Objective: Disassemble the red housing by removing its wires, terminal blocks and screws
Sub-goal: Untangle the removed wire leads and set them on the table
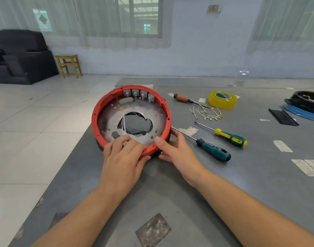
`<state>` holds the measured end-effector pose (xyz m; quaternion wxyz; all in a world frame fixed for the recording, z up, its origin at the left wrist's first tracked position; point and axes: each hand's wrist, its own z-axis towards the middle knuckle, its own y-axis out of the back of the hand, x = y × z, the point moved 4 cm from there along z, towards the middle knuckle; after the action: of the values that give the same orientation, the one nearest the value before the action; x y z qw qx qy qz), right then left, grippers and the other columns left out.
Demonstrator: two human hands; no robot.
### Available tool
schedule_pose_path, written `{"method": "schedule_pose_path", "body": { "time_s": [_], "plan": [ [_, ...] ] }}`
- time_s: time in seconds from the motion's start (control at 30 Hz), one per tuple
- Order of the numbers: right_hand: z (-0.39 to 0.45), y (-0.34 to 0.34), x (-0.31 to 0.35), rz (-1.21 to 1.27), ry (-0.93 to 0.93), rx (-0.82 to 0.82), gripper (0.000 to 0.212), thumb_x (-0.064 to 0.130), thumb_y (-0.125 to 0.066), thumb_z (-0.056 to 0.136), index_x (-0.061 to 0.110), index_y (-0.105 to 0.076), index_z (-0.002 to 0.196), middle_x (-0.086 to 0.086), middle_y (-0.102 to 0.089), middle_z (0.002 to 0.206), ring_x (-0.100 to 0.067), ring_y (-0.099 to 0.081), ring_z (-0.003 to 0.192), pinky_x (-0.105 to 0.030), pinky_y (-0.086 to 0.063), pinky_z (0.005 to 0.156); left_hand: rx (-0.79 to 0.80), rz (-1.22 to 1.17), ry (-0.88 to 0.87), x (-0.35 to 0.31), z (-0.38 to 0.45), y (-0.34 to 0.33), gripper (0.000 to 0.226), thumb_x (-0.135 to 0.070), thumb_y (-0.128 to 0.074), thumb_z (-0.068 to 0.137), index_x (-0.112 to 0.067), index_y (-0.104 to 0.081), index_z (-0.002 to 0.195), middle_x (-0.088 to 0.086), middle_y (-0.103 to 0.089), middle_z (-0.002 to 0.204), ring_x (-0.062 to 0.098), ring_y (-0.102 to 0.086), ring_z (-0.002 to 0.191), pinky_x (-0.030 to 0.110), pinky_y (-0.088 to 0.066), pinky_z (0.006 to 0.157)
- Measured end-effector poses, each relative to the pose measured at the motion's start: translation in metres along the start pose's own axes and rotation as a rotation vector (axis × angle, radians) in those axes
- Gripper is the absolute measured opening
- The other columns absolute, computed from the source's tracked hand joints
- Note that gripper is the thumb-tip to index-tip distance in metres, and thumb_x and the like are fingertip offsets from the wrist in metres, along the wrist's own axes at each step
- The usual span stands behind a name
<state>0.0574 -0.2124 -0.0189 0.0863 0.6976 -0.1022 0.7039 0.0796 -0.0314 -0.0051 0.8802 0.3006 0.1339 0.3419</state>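
Note:
The round red housing (94,120) stands tilted on the grey table, its open face toward me, with a metal plate inside. Several grey terminal blocks (139,94) line its far inner wall. A white wire (124,124) runs from a brass terminal on the plate down to my left hand (124,157), whose fingers reach over the near rim and pinch the wire's lower end. My right hand (177,150) grips the housing's near right rim, thumb on the red edge. A pile of removed wires with brass terminals (206,114) lies to the right.
Two green-handled screwdrivers (214,150) (230,137) lie right of the housing, a brown-handled one (182,98) behind them. A yellow tape roll (222,99), a black part on blue plastic (304,104) and a black strip (283,117) sit at the right. The table's left edge runs close to the housing.

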Motion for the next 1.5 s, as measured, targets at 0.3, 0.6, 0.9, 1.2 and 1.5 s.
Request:
{"method": "schedule_pose_path", "body": {
  "time_s": [0.3,0.6,0.9,1.2,1.5],
  "plan": [
    [0.003,0.018,-0.003,0.26,0.045,-0.123,0.075,0.029,-0.087,0.074,0.034,-0.048,0.138,0.0,-0.073,0.123,-0.02,-0.074,0.106,-0.048,-0.062,0.086,-0.038,-0.044,-0.027,-0.007,0.016,-0.003,0.045,-0.047,-0.065,0.095,-0.02,-0.068,0.132,0.004,-0.059,0.144,0.031,-0.039,0.148,0.049,-0.028,0.122],
    [0.008,0.037,0.008,0.191,0.141,-0.208,0.078,0.033,-0.082,0.069,0.043,-0.05,0.14,0.005,-0.069,0.126,-0.02,-0.074,0.104,-0.051,-0.064,0.077,-0.138,-1.158,0.993,0.012,0.006,-0.021,0.088,-0.03,-0.075,0.098,-0.057,-0.015,0.157,-0.012,-0.029,0.169,0.005,-0.055,0.138,0.045,-0.047,0.113],
    [0.009,0.038,0.02,-0.031,0.281,-0.189,0.055,0.029,-0.059,0.09,0.051,-0.05,0.14,0.017,-0.07,0.12,-0.025,-0.072,0.104,-0.054,-0.06,0.09,0.046,-1.687,1.17,0.023,-0.003,-0.031,0.068,-0.022,-0.086,0.082,-0.012,-0.057,0.142,0.01,-0.071,0.136,0.031,-0.071,0.118,0.053,-0.062,0.091],
    [-0.024,0.02,0.046,-0.923,0.718,-0.552,0.056,0.048,-0.056,0.091,0.029,-0.046,0.143,0.004,-0.036,0.155,-0.022,-0.028,0.145,-0.036,-0.02,0.115,-0.011,-1.668,1.181,0.02,-0.005,-0.029,0.067,-0.015,-0.087,0.072,-0.014,-0.048,0.126,0.022,-0.067,0.134,0.037,-0.073,0.116,0.055,-0.063,0.084],
    [-0.014,-0.018,0.046,-1.078,0.683,-0.453,0.018,0.043,-0.061,0.094,0.03,-0.066,0.084,0.016,-0.063,0.08,-0.013,-0.052,0.092,-0.035,-0.024,0.082,0.025,-1.647,1.128,0.016,-0.004,-0.027,0.075,-0.014,-0.087,0.07,-0.015,-0.047,0.132,0.019,-0.069,0.131,0.035,-0.075,0.11,0.051,-0.064,0.083]
  ]
}}
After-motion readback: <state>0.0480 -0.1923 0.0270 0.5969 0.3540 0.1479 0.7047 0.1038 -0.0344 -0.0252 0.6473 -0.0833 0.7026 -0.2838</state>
